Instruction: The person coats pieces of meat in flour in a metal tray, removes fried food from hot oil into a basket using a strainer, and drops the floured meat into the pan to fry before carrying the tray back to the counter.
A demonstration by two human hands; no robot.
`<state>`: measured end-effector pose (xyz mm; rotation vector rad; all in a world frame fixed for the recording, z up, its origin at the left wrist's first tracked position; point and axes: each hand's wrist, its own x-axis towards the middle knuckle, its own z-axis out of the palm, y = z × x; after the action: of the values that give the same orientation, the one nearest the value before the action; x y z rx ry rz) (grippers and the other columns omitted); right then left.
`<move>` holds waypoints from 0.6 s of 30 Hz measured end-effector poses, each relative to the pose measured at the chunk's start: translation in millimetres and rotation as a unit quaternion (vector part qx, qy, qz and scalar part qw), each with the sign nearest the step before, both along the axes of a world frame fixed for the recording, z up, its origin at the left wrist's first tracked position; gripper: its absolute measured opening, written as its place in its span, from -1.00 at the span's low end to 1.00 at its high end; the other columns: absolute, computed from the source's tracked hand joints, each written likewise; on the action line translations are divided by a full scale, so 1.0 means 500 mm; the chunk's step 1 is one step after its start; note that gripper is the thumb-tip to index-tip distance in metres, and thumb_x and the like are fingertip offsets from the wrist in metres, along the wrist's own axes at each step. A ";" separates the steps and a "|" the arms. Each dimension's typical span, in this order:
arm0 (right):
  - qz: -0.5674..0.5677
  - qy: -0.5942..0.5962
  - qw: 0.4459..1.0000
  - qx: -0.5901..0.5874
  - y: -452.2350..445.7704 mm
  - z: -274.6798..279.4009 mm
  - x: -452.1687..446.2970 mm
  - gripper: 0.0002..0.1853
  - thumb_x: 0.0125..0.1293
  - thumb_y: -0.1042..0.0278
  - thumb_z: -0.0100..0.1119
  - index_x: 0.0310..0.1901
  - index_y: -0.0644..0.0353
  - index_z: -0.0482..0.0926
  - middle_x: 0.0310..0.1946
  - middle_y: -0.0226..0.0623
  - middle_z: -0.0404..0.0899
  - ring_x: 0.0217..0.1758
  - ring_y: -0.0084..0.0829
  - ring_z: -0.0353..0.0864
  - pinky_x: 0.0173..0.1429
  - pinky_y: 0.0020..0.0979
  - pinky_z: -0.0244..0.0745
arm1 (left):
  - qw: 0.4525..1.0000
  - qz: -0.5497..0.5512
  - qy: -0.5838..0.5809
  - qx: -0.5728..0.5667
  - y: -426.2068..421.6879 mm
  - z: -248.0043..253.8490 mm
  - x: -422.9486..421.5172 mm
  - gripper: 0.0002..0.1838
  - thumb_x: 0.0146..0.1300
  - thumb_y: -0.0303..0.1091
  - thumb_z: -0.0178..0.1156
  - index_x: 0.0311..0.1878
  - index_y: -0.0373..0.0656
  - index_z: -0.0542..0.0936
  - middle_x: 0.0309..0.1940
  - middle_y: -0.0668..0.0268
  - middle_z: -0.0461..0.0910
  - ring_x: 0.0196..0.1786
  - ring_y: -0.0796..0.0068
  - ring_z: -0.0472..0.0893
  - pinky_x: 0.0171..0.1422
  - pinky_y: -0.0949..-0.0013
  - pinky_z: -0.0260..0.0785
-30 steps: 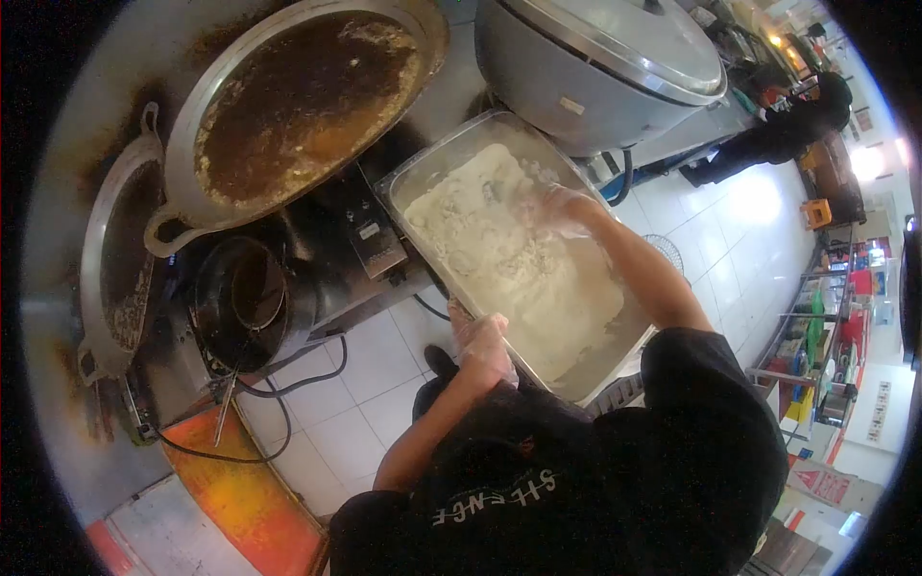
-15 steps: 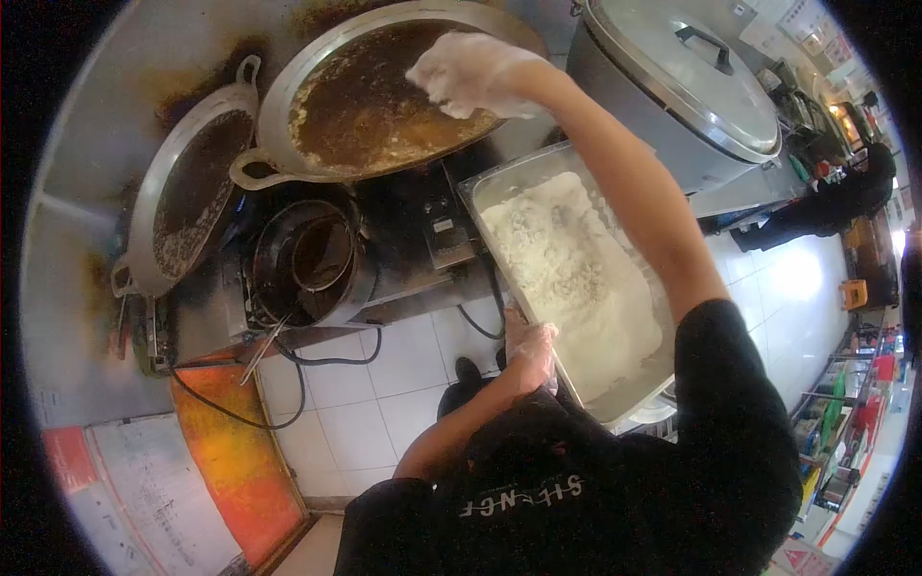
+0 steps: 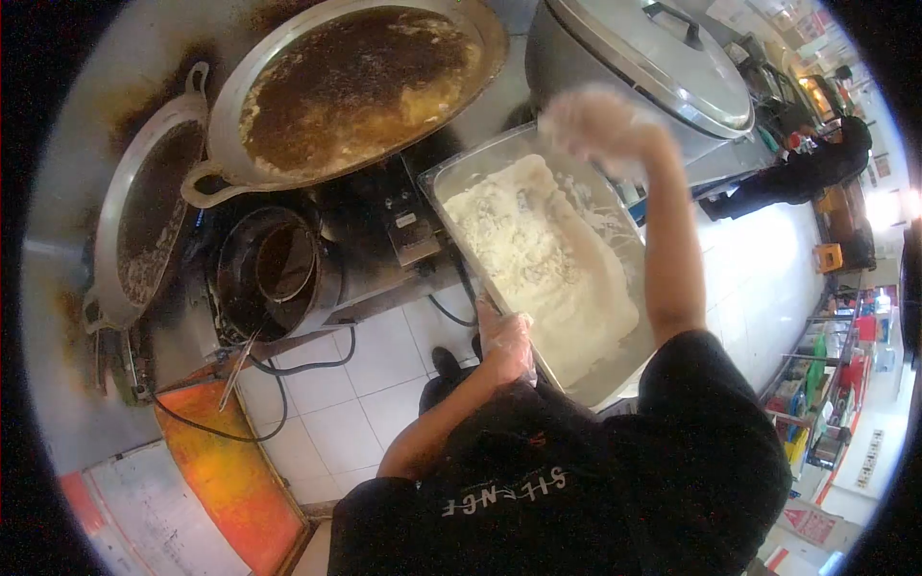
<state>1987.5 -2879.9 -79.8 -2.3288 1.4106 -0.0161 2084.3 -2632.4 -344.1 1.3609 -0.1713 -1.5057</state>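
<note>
A deep metal tray (image 3: 615, 384) holds white flour (image 3: 576, 288) with lumpy pieces in its upper left part. My left hand (image 3: 506, 344), in a clear glove, grips the tray's near left edge. Above the tray's far right corner is my right hand (image 3: 600, 125), gloved, dusted white and blurred by motion; whether it holds anything cannot be made out. A large wok (image 3: 355, 96) of dark, foaming oil stands to the left of the tray.
A second wok (image 3: 149, 221) is at the far left. A black pot with a strainer (image 3: 285, 264) sits below the large wok. Behind the tray stands a big lidded metal cooker (image 3: 624, 58). Another person (image 3: 812, 168) in dark clothes is at the far right.
My right hand dipped in the flour, then rose over the large wok, and has now swung back right above the tray's far corner. My left hand has stayed on the tray edge.
</note>
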 end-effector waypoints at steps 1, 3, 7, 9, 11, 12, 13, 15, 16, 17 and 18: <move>-0.016 0.032 0.999 0.036 -0.015 -0.091 -0.034 -0.68 0.35 0.22 0.19 0.08 0.14 0.58 -0.13 -0.23 0.63 -0.15 -0.34 0.60 0.02 -0.28 0.54 | 1.000 -0.017 0.017 0.018 0.015 -0.112 -0.014 -0.50 0.11 -0.58 0.13 0.17 -0.15 0.36 -0.20 0.31 0.46 -0.21 0.46 0.52 -0.18 0.40 0.42; 0.011 0.145 0.985 0.096 -0.065 -0.341 -0.053 -0.52 0.30 0.18 0.21 0.23 0.11 0.46 0.14 -0.19 0.49 0.17 -0.24 0.46 0.29 -0.15 0.37 | 0.998 -0.037 0.037 0.036 0.020 -0.142 -0.010 -0.50 0.14 -0.54 0.16 0.19 -0.13 0.34 -0.21 0.32 0.46 -0.21 0.46 0.51 -0.16 0.39 0.42; 0.055 0.032 0.998 0.016 0.003 -0.546 0.080 -0.23 0.20 0.07 0.25 0.45 -0.07 0.23 0.42 -0.18 0.26 0.50 -0.12 0.18 0.54 -0.10 0.11 | 0.998 -0.025 0.037 0.035 -0.002 0.095 0.035 -0.25 -0.04 -0.72 0.02 0.31 -0.04 0.22 -0.04 0.28 0.43 -0.06 0.39 0.48 0.01 0.33 0.43; 0.124 0.044 0.990 0.043 0.030 -0.499 0.144 -0.17 0.20 -0.01 0.25 0.49 -0.18 0.15 0.48 -0.18 0.18 0.55 -0.10 0.10 0.56 -0.14 0.07 | 0.999 -0.001 0.052 -0.001 -0.013 0.108 0.031 -0.19 -0.09 -0.78 -0.02 0.33 0.01 0.21 0.01 0.29 0.41 -0.02 0.39 0.47 0.03 0.31 0.43; 0.191 0.086 0.971 0.117 0.052 -0.487 0.153 -0.16 0.20 -0.05 0.24 0.50 -0.22 0.13 0.50 -0.17 0.15 0.57 -0.08 0.07 0.56 -0.16 0.07 | 0.994 0.014 0.089 -0.064 -0.001 0.081 0.025 -0.16 -0.10 -0.78 0.00 0.34 0.01 0.20 0.06 0.28 0.39 -0.01 0.37 0.46 0.06 0.27 0.43; 0.218 0.103 0.962 0.126 0.054 -0.538 0.134 -0.17 0.20 -0.04 0.24 0.50 -0.22 0.14 0.50 -0.17 0.15 0.56 -0.08 0.07 0.56 -0.16 0.07 | 0.997 -0.019 0.072 -0.011 0.004 0.046 0.024 -0.15 -0.10 -0.77 0.01 0.36 0.01 0.19 0.07 0.28 0.39 0.00 0.38 0.46 0.06 0.28 0.43; 0.243 0.120 0.953 0.132 0.055 -0.598 0.111 -0.17 0.20 -0.04 0.24 0.50 -0.23 0.14 0.50 -0.17 0.15 0.56 -0.08 0.08 0.56 -0.16 0.08 | 0.996 -0.055 0.053 0.040 0.005 -0.001 0.028 -0.14 -0.10 -0.76 0.01 0.37 0.01 0.18 0.07 0.28 0.39 0.01 0.38 0.46 0.07 0.28 0.42; 0.297 0.159 0.933 0.128 0.019 -0.689 0.067 -0.18 0.20 -0.02 0.24 0.49 -0.23 0.15 0.49 -0.17 0.16 0.56 -0.07 0.09 0.55 -0.16 0.09 | 0.995 -0.067 0.042 0.066 -0.011 0.002 0.029 -0.12 -0.11 -0.74 0.03 0.39 0.01 0.17 0.08 0.28 0.39 0.02 0.38 0.46 0.08 0.29 0.41; 0.326 0.181 0.920 0.125 0.003 -0.700 0.053 -0.19 0.20 -0.01 0.24 0.49 -0.24 0.16 0.49 -0.17 0.17 0.55 -0.07 0.09 0.55 -0.16 0.10 | 0.997 -0.043 0.051 0.049 -0.010 0.051 0.028 -0.11 -0.11 -0.74 0.04 0.40 0.01 0.17 0.08 0.28 0.39 0.03 0.38 0.45 0.09 0.30 0.40; 0.237 0.150 0.948 0.151 0.023 -0.560 0.046 -0.18 0.20 0.02 0.23 0.49 -0.23 0.15 0.48 -0.17 0.19 0.55 -0.09 0.11 0.54 -0.16 0.11 | 0.998 -0.024 0.045 0.039 -0.011 0.077 0.027 -0.11 -0.12 -0.73 0.05 0.40 0.01 0.17 0.09 0.28 0.40 0.03 0.38 0.45 0.10 0.30 0.40; 0.151 0.121 0.965 0.177 0.049 -0.409 0.038 -0.18 0.19 0.05 0.22 0.50 -0.23 0.14 0.46 -0.16 0.21 0.54 -0.10 0.13 0.54 -0.16 0.12 | 0.999 -0.005 0.039 0.029 -0.012 0.102 0.026 -0.10 -0.12 -0.72 0.06 0.40 0.01 0.17 0.09 0.28 0.40 0.04 0.38 0.44 0.11 0.31 0.39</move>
<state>2006.4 -2855.3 -284.2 -2.2632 1.0392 0.5795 2097.3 -2638.5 -292.9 1.3461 -0.0868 -1.5803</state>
